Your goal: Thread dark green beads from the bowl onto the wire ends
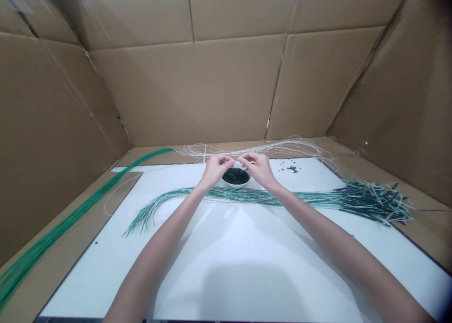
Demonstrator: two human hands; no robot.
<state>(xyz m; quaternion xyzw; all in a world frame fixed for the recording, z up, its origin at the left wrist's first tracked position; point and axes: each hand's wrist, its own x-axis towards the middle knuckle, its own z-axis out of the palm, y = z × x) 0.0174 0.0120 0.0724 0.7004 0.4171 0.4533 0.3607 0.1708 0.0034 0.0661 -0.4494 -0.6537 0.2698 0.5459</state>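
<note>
My left hand (216,168) and my right hand (257,167) meet fingertip to fingertip, nearly touching, over a white bowl (236,186). Small black pieces (236,175) fill the bowl. Both hands are closed in a pinch. A thin white wire (116,189) loops at the left and runs faintly up to my left hand, which appears to pinch it. What sits in my right fingertips is too small to make out. Below the bowl, a bundle of green and white wires (247,196) lies across the white board, dark pieces (374,201) clustered at its right end.
A long green wire bundle (81,205) lies along the left side. Behind my hands is a loose coil of white wires (300,145). Several black pieces (292,169) are scattered on the white board (247,266). Cardboard walls (197,87) enclose the back and both sides.
</note>
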